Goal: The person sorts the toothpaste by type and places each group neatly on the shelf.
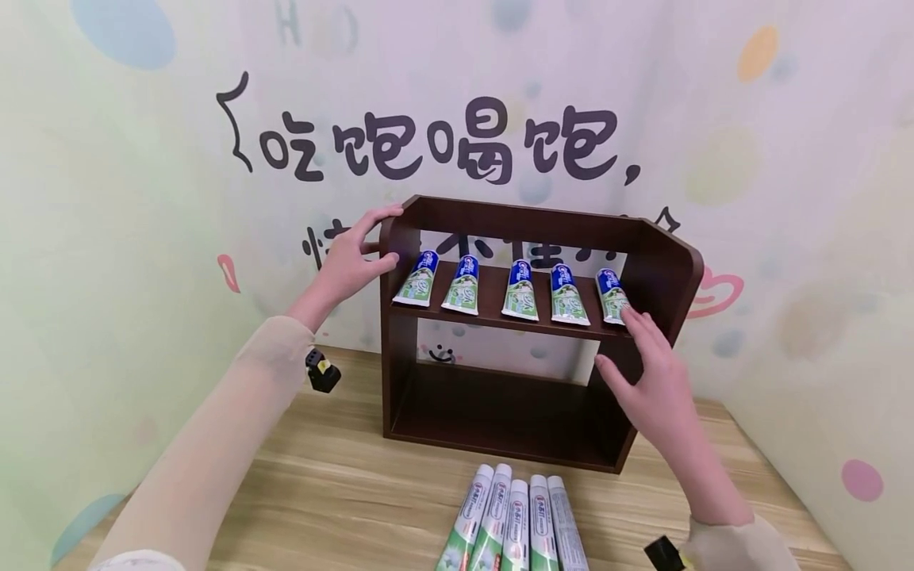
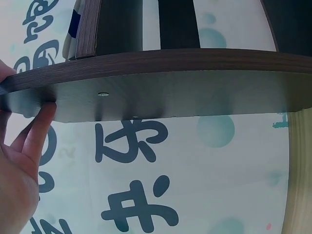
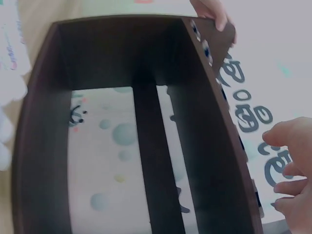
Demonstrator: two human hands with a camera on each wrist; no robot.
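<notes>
Matt dark wood-grain shelf (image 1: 646, 238), glossy plastic toothpaste tubes (image 1: 520, 290), pale wood-grain table (image 1: 343, 492).

Counted: one dark wooden rack (image 1: 650, 262) with two levels, five toothpaste tubes (image 1: 520, 291) standing in a row on the upper level. Five more tubes (image 1: 516, 519) lying side by side on the surface (image 1: 343, 484). Two hands in view, left hand (image 1: 350, 258) and right hand (image 1: 650, 381).

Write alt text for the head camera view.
Two hands meet a dark wooden shelf: the left hand grips its upper left corner, the right hand touches the shelf's right end. Five toothpaste tubes stand on the shelf; five more lie on the table.
</notes>
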